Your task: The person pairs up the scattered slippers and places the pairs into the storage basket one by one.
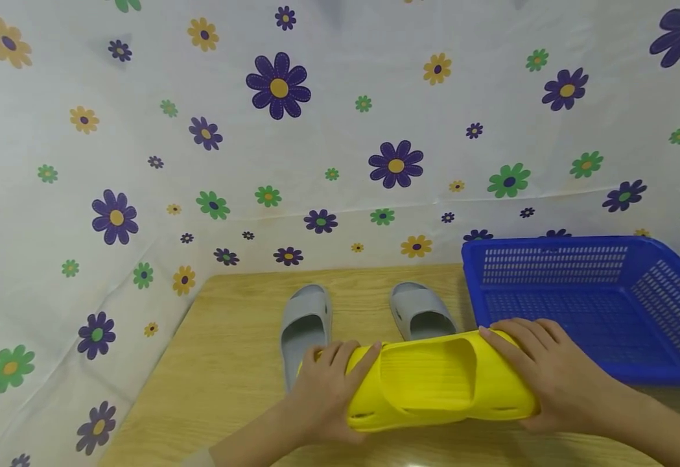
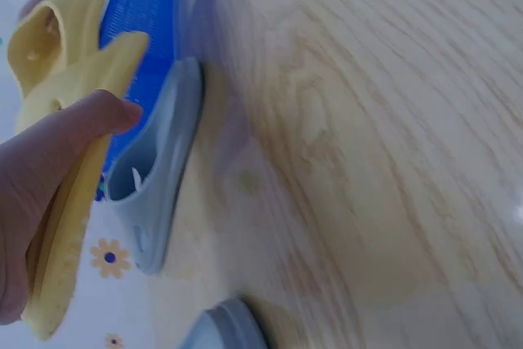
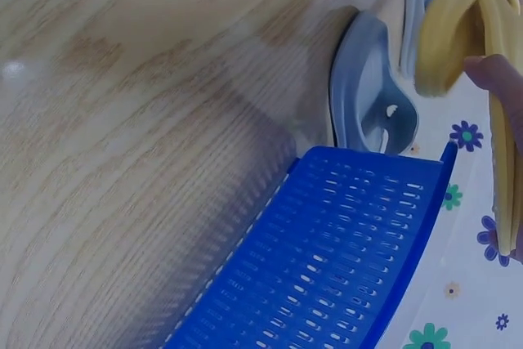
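Both hands hold a pair of yellow slippers, fitted together lengthwise, above the wooden table. My left hand grips the left end, its thumb across the sole side in the left wrist view. At the other end, my right hand grips with fingers over the top. The left wrist view shows the two yellow slippers overlapping. Behind them on the table stand a left grey slipper and a right grey slipper, set apart with toes pointing away. The yellow pair partly hides both.
A blue plastic basket with slotted walls stands on the right, close to the right grey slipper. The light wooden table ends against a white flowered cloth at the back and left.
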`<action>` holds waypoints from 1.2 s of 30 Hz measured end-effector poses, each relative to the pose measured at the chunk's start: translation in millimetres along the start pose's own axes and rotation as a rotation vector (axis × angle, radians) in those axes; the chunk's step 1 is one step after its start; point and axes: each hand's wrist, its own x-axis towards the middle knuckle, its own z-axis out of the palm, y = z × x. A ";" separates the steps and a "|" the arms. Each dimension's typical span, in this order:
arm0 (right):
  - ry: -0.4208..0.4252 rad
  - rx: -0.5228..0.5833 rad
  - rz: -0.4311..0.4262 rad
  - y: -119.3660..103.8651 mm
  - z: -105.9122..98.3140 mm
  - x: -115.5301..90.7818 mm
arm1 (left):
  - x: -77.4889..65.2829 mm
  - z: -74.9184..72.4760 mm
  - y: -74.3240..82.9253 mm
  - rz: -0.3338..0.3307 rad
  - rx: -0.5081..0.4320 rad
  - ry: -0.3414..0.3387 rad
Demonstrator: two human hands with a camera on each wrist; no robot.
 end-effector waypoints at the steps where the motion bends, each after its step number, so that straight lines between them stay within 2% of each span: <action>1: -0.006 0.003 0.000 0.1 -0.4 0.3 | 0.2 -1.8 0.2 -0.001 0.000 -0.011; 8: -0.044 0.016 0.017 -0.6 -4.1 1.1 | 1.9 -9.5 1.5 -0.015 -0.017 -0.044; 15: -0.051 0.075 0.031 -0.7 -4.0 0.6 | 7.1 -16.2 2.4 0.025 -0.059 -0.081; 24: -0.057 0.091 0.048 -4.7 -2.4 0.8 | 9.8 -16.9 4.1 0.042 -0.054 -0.047; 31: 0.025 0.086 0.008 -8.0 0.6 6.6 | 12.7 -19.6 5.3 0.042 -0.070 -0.049; 36: -0.024 0.079 0.038 -10.4 -3.1 5.6 | 13.8 -18.8 5.0 0.043 -0.074 -0.055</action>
